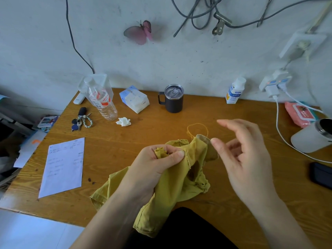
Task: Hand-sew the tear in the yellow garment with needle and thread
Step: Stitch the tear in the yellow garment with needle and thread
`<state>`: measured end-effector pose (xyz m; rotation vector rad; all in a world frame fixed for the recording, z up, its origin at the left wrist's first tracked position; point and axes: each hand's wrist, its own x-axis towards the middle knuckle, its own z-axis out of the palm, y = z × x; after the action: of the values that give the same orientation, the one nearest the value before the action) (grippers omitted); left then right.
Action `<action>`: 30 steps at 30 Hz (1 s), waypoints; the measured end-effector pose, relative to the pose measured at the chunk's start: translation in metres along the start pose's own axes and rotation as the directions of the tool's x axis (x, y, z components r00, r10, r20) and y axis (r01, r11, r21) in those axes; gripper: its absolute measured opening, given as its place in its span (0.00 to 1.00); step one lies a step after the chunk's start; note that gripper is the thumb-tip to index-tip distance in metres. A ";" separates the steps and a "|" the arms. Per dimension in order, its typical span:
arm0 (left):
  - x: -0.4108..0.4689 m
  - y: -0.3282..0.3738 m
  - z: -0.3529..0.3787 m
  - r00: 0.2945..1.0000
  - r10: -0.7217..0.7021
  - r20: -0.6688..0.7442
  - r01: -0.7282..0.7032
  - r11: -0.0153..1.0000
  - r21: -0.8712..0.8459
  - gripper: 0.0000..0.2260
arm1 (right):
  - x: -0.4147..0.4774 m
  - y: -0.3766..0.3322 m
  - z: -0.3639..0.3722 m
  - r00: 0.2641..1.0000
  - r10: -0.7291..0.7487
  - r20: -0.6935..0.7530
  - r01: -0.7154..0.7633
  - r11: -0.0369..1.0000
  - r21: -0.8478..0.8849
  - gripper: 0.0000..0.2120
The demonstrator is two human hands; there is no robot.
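The yellow garment (172, 187) lies bunched over the near edge of the wooden table (125, 141). My left hand (154, 168) grips a gathered fold of it, thumb pressed on the cloth. A dark gap, the tear (195, 170), shows in the fabric to the right of that thumb. A loop of orange-yellow thread (196, 127) rises from the garment's top edge. My right hand (240, 155) hovers just right of the cloth with fingers loosely curled, its thumb tip close to the garment's top corner. No needle is visible; whether the fingers pinch one, I cannot tell.
At the back of the table stand a plastic bottle (102, 101), a tissue pack (134, 100), a dark lidded mug (173, 97) and a small white bottle (234, 91). Keys (80, 121) and a paper sheet (62, 166) lie left; a white cup (312, 136), charging cable (280, 128) and phone (321, 174) sit right.
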<state>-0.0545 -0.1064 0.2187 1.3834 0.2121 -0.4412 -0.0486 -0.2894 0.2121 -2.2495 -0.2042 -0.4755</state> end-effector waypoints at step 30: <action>0.002 -0.008 0.008 0.998 0.020 -0.061 -0.007 0.981 0.194 0.07 | -0.016 0.005 0.051 0.936 -0.350 -0.024 0.350 0.937 -0.010 0.09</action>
<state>-0.0563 -0.1152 0.2123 1.5907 0.2147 -0.4161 -0.0485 -0.2543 0.1720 -2.2173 -0.5983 -0.6920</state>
